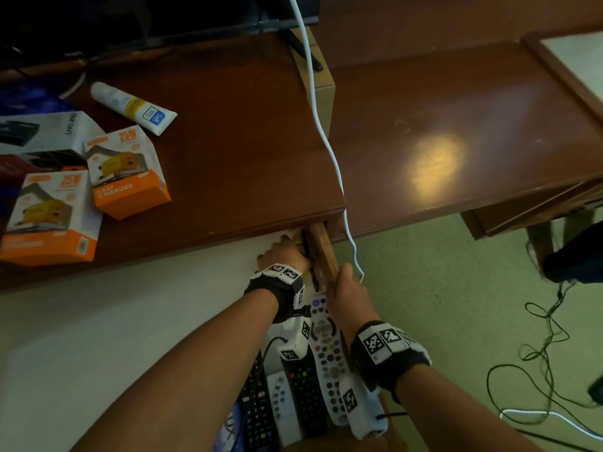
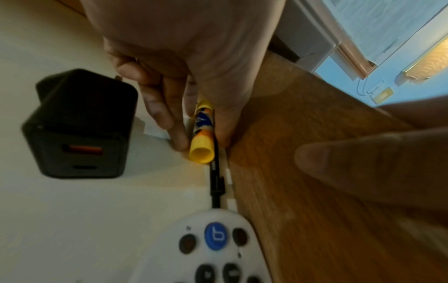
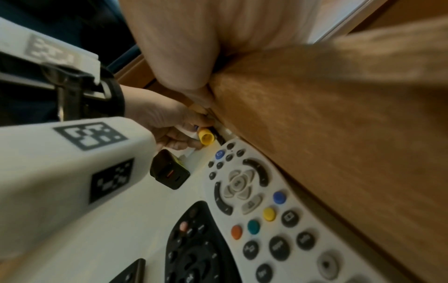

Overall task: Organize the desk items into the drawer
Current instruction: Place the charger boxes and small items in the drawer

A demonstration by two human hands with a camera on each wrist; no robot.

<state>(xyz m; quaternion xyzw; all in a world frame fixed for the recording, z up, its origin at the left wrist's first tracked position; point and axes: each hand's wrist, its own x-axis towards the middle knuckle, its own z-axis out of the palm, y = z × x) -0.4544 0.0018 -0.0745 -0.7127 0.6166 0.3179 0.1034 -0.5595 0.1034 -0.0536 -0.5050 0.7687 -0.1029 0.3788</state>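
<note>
— Drawer [image 1: 321, 252] work, yes? Which step is it now?

— I judge it is the placing step. The left hand [image 1: 282, 256] holds a yellow marker [image 2: 202, 132] deep in the drawer, right beside the wooden side wall. Its fingers [image 2: 160, 107] are curled around the marker's barrel. A thin black pen [image 2: 217, 181] lies just under the marker, along the same wall.

— And the right hand [image 1: 347, 291]?

— It grips the top edge of that side wall, fingers clamped on the wood, probably to steady the drawer.

— What else lies near the wall?

— A white remote [image 3: 252, 193] with rubbery coloured buttons lies beside it, then a black remote [image 3: 194, 247]. A black charger cube [image 2: 77, 126], matte with rounded corners, sits further from the wall. The drawer floor is smooth and pale; the wall shows clear wood grain.

— What does the next move call for?

— To let the marker go flat against the wall, then to fetch from the worktop [image 1: 248, 151] the glossy orange charger boxes [image 1: 125, 171] and the soft white tube [image 1: 132, 107].
</note>
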